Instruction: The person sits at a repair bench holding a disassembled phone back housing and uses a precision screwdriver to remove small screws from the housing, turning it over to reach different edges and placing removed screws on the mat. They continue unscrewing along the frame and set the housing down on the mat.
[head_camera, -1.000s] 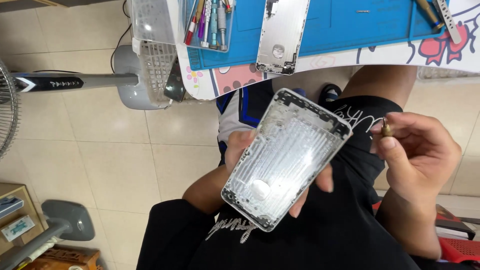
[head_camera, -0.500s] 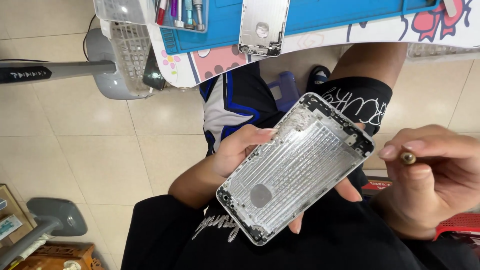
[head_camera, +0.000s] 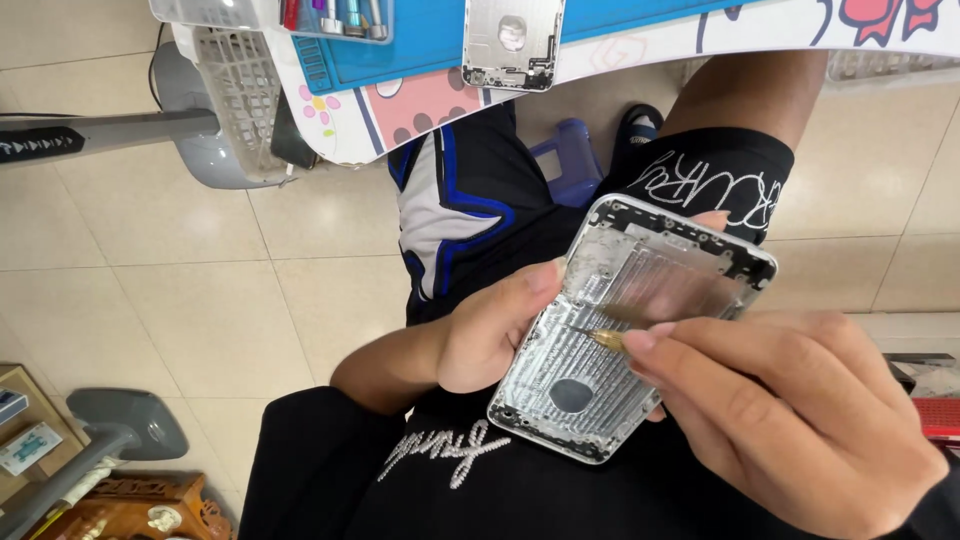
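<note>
My left hand (head_camera: 490, 325) grips a bare silver phone housing (head_camera: 610, 340) by its left edge, inner side up, tilted over my lap. My right hand (head_camera: 790, 420) pinches a thin tool with a brass-coloured tip (head_camera: 598, 336); the tip rests on the ribbed inner surface near the middle of the housing. My fingers cover the housing's lower right edge. A round hole shows near the housing's lower end.
A second silver phone housing (head_camera: 512, 42) lies on a blue work mat (head_camera: 430, 40) at the table's edge above. A clear tray of coloured tools (head_camera: 330, 15) sits at its left. A grey fan (head_camera: 215, 110) and tiled floor lie to the left, wooden items at bottom left.
My right hand has moved left from beside the housing onto it, bringing the brass tip down to the inner surface. The housing has shifted slightly right in view.
</note>
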